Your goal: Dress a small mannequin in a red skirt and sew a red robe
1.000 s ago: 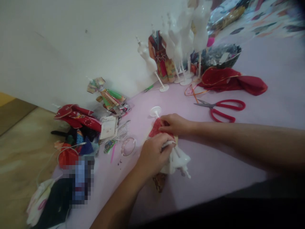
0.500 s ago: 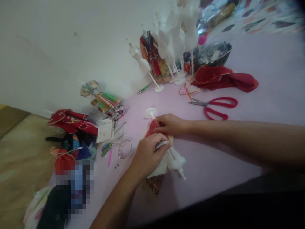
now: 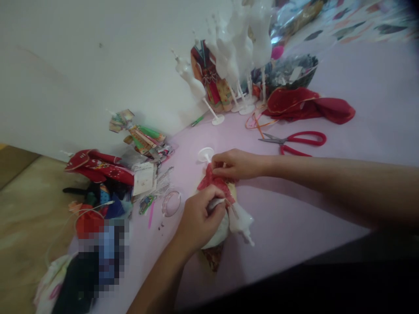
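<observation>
A small white dress-form stand (image 3: 222, 226) lies on its side on the lilac tabletop (image 3: 294, 205), its round white base (image 3: 205, 154) pointing away from me. Red lace fabric (image 3: 214, 182) wraps its upper part, with white fabric (image 3: 240, 220) and a patterned brown-red piece (image 3: 212, 257) below. My right hand (image 3: 237, 165) pinches the red lace near the base. My left hand (image 3: 199, 216) grips the bundle lower down, with a thin white strip showing between its fingers.
Red-handled scissors (image 3: 294, 139) and a red cloth (image 3: 309, 107) lie to the right. Several white dress forms (image 3: 235, 52) and a dressed one (image 3: 209, 78) stand against the wall (image 3: 81, 74). Fabric scraps, a card and a ring (image 3: 171, 203) lie at the left.
My left hand has shifted slightly up and left on the bundle, and more of the red lace shows. My right hand has lifted its fingers a little at the top of the fabric.
</observation>
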The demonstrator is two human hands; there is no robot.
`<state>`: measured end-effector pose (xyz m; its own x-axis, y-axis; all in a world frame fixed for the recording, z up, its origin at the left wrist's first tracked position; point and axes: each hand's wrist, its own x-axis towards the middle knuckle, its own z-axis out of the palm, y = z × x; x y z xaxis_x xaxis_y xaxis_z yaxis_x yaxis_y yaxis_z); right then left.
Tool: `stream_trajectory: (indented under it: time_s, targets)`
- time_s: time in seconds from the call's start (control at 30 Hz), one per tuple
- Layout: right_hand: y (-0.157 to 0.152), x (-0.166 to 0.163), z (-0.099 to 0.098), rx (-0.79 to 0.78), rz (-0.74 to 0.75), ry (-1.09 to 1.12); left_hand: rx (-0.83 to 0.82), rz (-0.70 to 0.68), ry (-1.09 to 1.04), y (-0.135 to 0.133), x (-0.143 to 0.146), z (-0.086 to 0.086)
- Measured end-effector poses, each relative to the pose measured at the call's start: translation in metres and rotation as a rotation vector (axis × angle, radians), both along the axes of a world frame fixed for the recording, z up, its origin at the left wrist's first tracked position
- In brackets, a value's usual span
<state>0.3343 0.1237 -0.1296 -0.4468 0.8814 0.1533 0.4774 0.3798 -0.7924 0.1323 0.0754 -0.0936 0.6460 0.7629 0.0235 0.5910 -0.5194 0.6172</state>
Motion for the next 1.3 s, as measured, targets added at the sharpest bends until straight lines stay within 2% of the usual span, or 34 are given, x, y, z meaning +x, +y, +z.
stream_trajectory:
  time_s: [0.2, 0.4, 0.57, 0.7, 0.9, 1.0, 1.17, 1.3]
  targets:
    - [-0.005, 0.008, 0.012, -0.051, 0.100, 0.068, -0.082, 0.046, -0.018, -0.002, 0.000, -0.001]
    - [-0.010, 0.016, 0.034, 0.007, 0.083, 0.101, -0.055, 0.079, -0.028, -0.003, -0.001, -0.001]
    - [-0.034, 0.017, 0.044, -0.050, 0.142, 0.065, -0.067, 0.098, -0.039, -0.008, -0.003, 0.003]
    - [-0.070, 0.002, 0.025, -0.055, 0.038, -0.023, -0.070, 0.075, -0.002, -0.011, -0.007, 0.003]
    - [-0.101, -0.022, -0.014, -0.056, -0.141, 0.146, -0.050, 0.010, 0.020, -0.014, -0.008, 0.001]
    - [-0.105, -0.023, -0.018, -0.070, -0.177, 0.178, 0.074, -0.009, 0.083, -0.016, -0.008, 0.000]
    - [-0.110, -0.018, -0.019, -0.085, -0.180, 0.204, 0.392, -0.066, 0.321, -0.016, -0.009, -0.012]
    - [-0.113, -0.018, -0.024, -0.109, -0.196, 0.219, 0.489, -0.101, 0.379, -0.011, -0.017, -0.016]
